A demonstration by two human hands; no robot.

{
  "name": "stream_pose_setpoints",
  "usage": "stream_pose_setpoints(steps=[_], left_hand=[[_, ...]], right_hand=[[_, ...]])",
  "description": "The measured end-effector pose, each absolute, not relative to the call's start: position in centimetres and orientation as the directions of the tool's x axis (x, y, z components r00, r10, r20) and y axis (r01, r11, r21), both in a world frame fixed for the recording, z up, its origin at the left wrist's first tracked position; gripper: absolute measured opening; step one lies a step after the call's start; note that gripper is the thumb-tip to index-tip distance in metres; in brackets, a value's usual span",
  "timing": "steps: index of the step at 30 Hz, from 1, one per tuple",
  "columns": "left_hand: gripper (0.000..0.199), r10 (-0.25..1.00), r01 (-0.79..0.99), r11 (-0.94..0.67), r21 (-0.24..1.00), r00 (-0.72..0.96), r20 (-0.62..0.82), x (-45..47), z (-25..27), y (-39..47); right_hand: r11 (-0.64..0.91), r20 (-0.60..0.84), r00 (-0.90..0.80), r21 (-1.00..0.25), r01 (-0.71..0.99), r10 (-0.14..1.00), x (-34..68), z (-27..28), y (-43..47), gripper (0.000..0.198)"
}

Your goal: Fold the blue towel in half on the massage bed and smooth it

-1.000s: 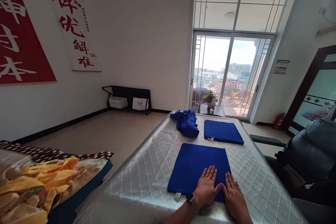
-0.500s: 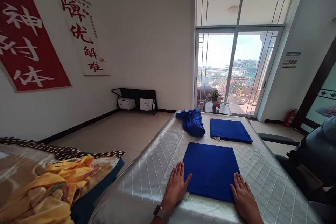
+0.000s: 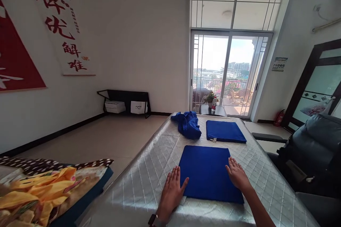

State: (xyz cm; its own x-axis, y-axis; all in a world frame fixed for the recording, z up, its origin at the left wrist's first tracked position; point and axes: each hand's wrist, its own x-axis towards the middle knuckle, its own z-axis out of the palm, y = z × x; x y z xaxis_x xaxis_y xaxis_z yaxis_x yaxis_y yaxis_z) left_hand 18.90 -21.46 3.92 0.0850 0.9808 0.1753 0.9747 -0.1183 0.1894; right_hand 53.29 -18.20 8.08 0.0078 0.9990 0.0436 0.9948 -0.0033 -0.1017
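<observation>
A folded blue cloth [image 3: 207, 173] lies flat as a neat square on the silver quilted table cover [image 3: 144, 170]. At its left edge rests my left hand [image 3: 172, 188], laid flat with the fingers stretched out and the thumb on the cloth's border. My right hand [image 3: 238, 173] is at the right edge, fingers extended and the thumb touching the fabric. Beyond it lies another folded blue cloth stack [image 3: 226, 131] with a small white tag at its near edge. To the left of that stack sits a crumpled blue cloth [image 3: 188, 124].
On the left, a yellow patterned cloth [image 3: 48, 188] lies on a lower surface. A dark padded chair [image 3: 314, 152] stands close to the table's right side. Past the far end are a small table [image 3: 213, 110] with a plant and bottle, and a sliding glass door [image 3: 210, 67].
My right hand has moved forward along the right edge of the folded cloth. My left hand stays at the left edge. The camera view has turned slightly to the right.
</observation>
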Motion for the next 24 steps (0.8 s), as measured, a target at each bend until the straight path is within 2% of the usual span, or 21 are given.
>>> stream_pose_setpoints(steps=[11, 15, 19, 22, 24], left_hand=[[0.085, 0.979, 0.974, -0.146, 0.173, 0.117, 0.166, 18.4, 3.7, -21.2], [0.078, 0.969, 0.970, -0.164, 0.179, 0.124, 0.215, 19.8, 4.7, -20.2], [0.077, 0.913, 0.912, -0.367, 0.185, 0.315, 0.259, 25.9, 6.6, -19.0], [0.071, 0.808, 0.790, -0.579, 0.201, 0.524, 0.270, 32.1, 7.2, -18.2], [0.067, 0.751, 0.722, -0.657, 0.215, 0.601, 0.274, 35.5, 6.9, -17.6]], right_hand=[[0.001, 0.055, 0.004, -0.096, 0.995, 0.998, 53.3, 3.7, -16.7, 0.067], [0.015, 0.071, -0.007, -0.115, 0.993, 0.997, 53.4, 3.5, -16.5, 0.066], [-0.005, 0.078, 0.018, -0.159, 0.987, 0.997, 53.3, 3.4, -16.5, 0.065], [-0.011, 0.072, 0.023, -0.166, 0.986, 0.997, 53.5, 3.4, -16.5, 0.065], [0.025, 0.065, -0.016, -0.140, 0.990, 0.998, 53.6, 3.4, -16.6, 0.062]])
